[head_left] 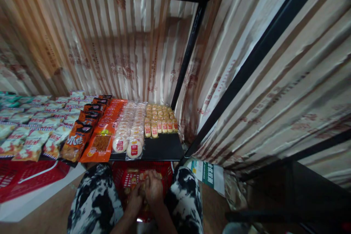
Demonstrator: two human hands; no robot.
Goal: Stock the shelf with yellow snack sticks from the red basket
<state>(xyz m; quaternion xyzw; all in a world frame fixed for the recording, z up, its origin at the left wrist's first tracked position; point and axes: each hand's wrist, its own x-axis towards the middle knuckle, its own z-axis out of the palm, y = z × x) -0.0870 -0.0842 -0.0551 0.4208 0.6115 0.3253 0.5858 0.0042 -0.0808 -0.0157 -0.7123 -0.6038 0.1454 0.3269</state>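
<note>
Both hands are low in the head view, close together inside a red plastic basket (116, 170) between my knees. My left hand (136, 198) has its fingers curled inward beside the other hand. My right hand (153, 187) is closed, with its fingers bent down over the basket's contents. What either hand grips is hidden by the fingers and dim light. Around them in the basket lie small yellow-wrapped snack packs (134, 181). Similar small yellow packs (154, 129) stand in rows at the right end of the black shelf (164, 146) ahead.
Left along the shelf lie round wrapped crackers (120, 144), orange snack bags (100, 142), darker orange-black bags (75, 140) and white snack bags (34, 140). Another red basket (33, 175) is at lower left. A black metal post (189, 55) and slanted bar (246, 67) front the curtain (123, 44).
</note>
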